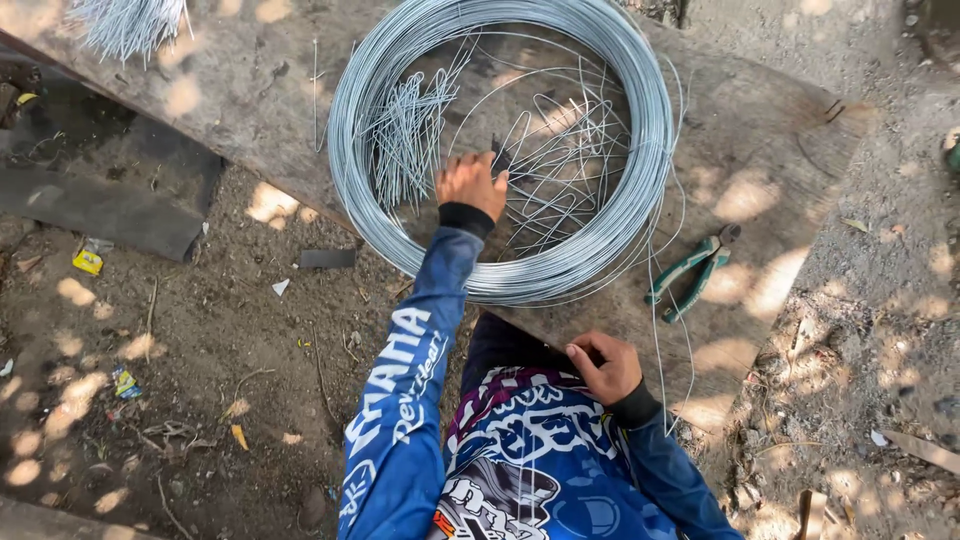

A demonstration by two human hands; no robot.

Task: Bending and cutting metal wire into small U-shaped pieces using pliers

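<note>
**A:** So where are our hands right now?

**B:** Our left hand (472,184) is reached out inside the big coil of grey wire (500,150), sitting at about 6 o'clock within the ring. Fingers are curled down onto the loose bent wire pieces (560,165) lying in the middle. Looks like we're pinching one of them, but honestly we can't tell if it's a real grip or just fingertips resting on the pile.

**A:** And the right?

**B:** Our right hand (603,367) is tucked close to our body, at roughly 5 o'clock from the coil. It's loosely curled with the thumb pressing on the near edge of the wooden plank (760,140). We can't make out anything held in it.

**A:** What's around the left hand then?

**B:** At its 10 o'clock there's a bunch of short straight wire cuts (405,130), still inside the ring. The coil itself lies flat on the plank, its near side poking over the plank's edge.

**A:** Any tools about?

**B:** Green-handled pliers (692,268) on the plank, just outside the coil at its 4 o'clock, not touching either hand. Way up at 11 o'clock another bundle of wire (128,22) sits at the plank's far end. Sandy ground (200,360) with scraps off at 8 o'clock.
</note>
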